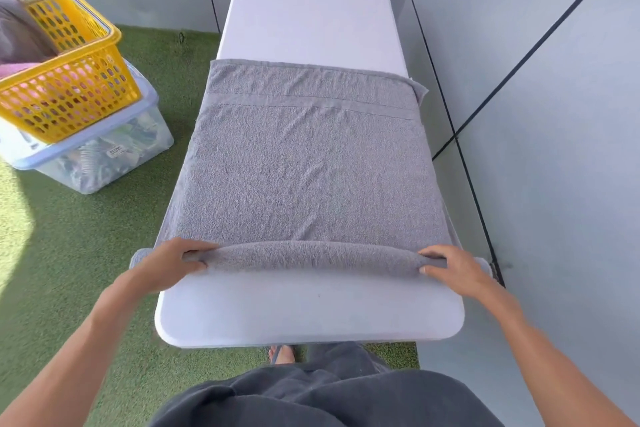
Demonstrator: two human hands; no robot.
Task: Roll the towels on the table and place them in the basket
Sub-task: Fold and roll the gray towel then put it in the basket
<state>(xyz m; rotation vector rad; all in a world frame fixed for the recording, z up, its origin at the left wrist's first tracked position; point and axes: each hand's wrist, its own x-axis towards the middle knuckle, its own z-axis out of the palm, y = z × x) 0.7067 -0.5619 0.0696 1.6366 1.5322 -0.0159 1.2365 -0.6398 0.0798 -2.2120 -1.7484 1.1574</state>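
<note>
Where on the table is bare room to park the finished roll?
Two bare patches on the table: the near strip between the rolled edge of the grey towel and the table's front edge, and the far end beyond the towel's hem. The middle is fully covered; left hand and right hand grip the roll's ends.

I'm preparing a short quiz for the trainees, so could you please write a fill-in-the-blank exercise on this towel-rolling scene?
1. The grey towel lies spread on the white ____.
2. The left hand and right hand both grip the ____ end of the towel, nearest the person.
3. The yellow basket sits on top of a clear plastic ____.
4. The floor under the table is covered with green artificial ____.

Missing words: table; rolled; box; grass
</note>
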